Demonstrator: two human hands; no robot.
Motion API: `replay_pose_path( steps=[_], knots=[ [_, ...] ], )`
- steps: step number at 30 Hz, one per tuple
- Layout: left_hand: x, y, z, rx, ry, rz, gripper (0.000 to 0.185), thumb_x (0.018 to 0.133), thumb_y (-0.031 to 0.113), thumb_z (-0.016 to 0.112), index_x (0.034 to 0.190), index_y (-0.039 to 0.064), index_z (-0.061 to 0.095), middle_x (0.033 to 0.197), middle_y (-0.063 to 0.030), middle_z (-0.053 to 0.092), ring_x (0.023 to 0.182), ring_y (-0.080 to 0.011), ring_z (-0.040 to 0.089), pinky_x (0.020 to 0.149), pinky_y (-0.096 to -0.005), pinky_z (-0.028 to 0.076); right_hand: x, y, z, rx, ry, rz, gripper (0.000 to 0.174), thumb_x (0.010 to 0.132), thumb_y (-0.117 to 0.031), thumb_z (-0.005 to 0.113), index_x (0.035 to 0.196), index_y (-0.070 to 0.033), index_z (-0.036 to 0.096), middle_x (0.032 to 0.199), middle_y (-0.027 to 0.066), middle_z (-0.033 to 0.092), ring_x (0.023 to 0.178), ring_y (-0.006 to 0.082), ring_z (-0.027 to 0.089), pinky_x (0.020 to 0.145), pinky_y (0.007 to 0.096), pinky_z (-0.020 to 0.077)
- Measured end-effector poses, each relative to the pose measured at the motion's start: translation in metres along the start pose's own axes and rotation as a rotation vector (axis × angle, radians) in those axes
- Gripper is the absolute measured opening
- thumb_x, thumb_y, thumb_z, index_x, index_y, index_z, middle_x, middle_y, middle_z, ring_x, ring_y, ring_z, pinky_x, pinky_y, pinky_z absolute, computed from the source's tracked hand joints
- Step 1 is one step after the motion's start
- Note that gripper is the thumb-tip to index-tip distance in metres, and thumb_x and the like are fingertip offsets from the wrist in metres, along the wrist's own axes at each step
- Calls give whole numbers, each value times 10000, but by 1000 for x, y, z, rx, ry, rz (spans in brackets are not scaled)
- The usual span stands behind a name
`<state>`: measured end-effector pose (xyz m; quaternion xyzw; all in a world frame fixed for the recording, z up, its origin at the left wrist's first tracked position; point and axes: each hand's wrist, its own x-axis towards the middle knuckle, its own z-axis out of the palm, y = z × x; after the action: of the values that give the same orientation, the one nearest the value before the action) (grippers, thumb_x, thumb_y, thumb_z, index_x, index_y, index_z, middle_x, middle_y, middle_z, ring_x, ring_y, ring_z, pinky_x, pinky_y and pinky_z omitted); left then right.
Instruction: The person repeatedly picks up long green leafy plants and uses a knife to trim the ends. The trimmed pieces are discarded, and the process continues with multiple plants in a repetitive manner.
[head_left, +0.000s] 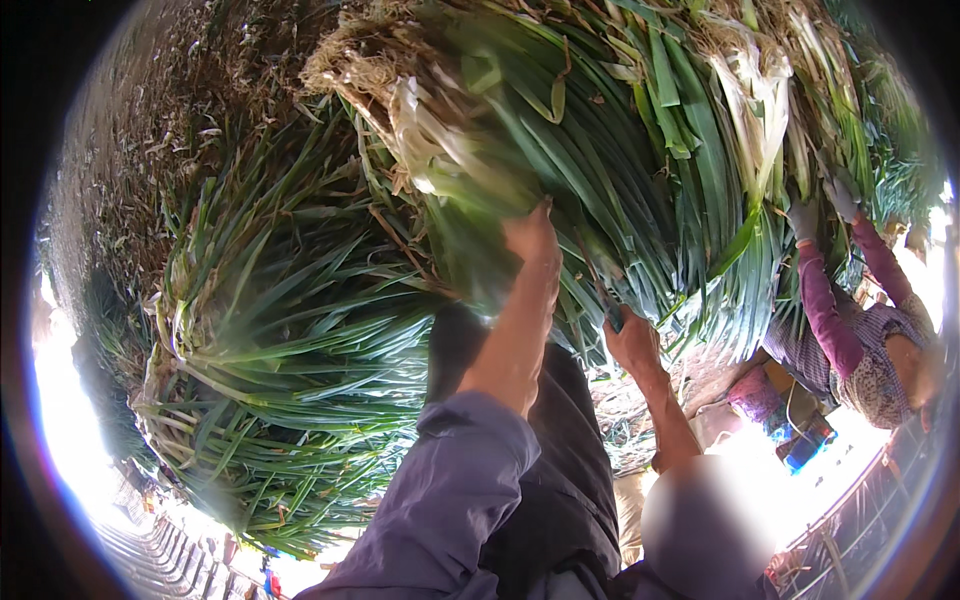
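Note:
My left hand (534, 229) grips the stalks of a bunch of long green leafy plants (442, 150), which look like leeks or spring onions. The bunch is partly blurred; its pale stems and brown, stringy roots point to the upper left. To the right, my right hand (634, 341) is closed on the greenish handle of a tool (598, 289), whose narrow dark blade points up and left among the leaves; its exact kind cannot be told. A thick layer of long green leaves (585, 172) lies beyond both hands.
Another heap of the plants (300, 352) spreads at the left. Brown soil with dry litter (150, 112) lies at the upper left. At the right, a co-worker (862, 337) in gloves and purple sleeves reaches into the plants. Colourful bags or cloths (757, 397) lie near the co-worker.

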<state>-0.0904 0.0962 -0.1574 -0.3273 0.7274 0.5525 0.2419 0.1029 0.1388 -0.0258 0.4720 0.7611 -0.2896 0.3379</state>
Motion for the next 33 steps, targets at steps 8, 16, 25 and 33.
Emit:
replay_pose_path(
  steps=[8,16,25,33],
  knots=[
    [13,-14,-23,-201,-157,110,563,803,65,725,1333,-24,559,1238,-121,657,1072,-249,636,935,-364,504,-7,0,-12,138,162,-134,302,891,-345,650,1001,-65,667,907,230,713,907,464,675,819,539,537],
    [-22,-47,-120,-216,-376,-353,413,802,132,813,1147,-26,648,976,-108,679,845,-232,653,740,-389,530,-19,-45,-30,-44,37,-222,480,904,-428,645,1189,-43,643,988,260,718,948,443,692,841,522,548],
    [-14,-33,-31,-327,-84,-31,594,768,124,859,1259,-47,572,1122,-149,676,963,-304,664,873,-419,540,-14,-32,-23,-81,-14,-102,372,885,-321,665,1127,-39,648,1003,214,730,979,403,692,867,495,524],
    [-9,-21,15,180,186,-117,644,706,198,875,1221,-66,593,1175,-234,684,1087,-334,657,956,-434,518,-29,-2,-25,98,62,-40,295,891,-278,667,1112,-83,653,1008,194,721,979,415,675,870,498,511]
  ],
)
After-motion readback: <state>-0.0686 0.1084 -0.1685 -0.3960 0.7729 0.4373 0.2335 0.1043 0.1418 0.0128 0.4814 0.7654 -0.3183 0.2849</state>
